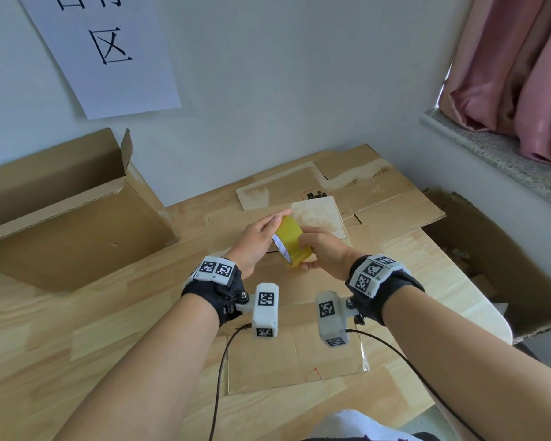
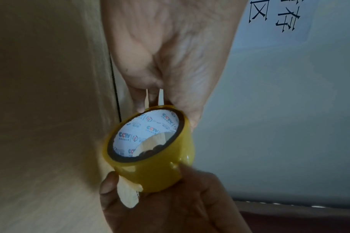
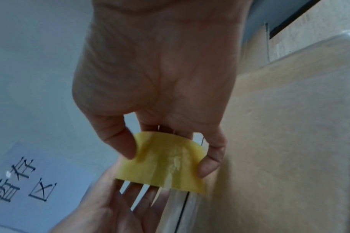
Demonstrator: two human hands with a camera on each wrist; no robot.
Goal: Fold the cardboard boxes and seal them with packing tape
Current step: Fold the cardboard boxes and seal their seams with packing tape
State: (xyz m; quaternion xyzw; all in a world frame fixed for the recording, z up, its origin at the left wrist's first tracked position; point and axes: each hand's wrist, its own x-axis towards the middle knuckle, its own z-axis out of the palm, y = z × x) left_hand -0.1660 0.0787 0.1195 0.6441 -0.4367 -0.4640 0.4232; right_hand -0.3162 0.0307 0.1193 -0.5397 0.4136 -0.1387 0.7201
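A yellow packing tape roll (image 1: pixel 291 240) (image 2: pixel 156 173) (image 3: pixel 166 162) is held up over a flattened cardboard box (image 1: pixel 299 354) on the wooden table (image 1: pixel 77 345). My right hand (image 1: pixel 315 249) (image 3: pixel 160 71) pinches the roll's outer band between thumb and fingers. My left hand (image 1: pixel 264 230) (image 2: pixel 170 55) lies against the roll's far side with straight, spread fingers (image 3: pixel 134 195). The roll's white printed core faces my left wrist. No loose tape end is clearly visible.
A large open cardboard box (image 1: pixel 61 211) stands at the left against the wall. Several flattened boxes (image 1: pixel 363 192) lie at the back of the table. Another worn open box (image 1: pixel 490 265) sits off the table's right edge under a stone sill (image 1: pixel 490 148).
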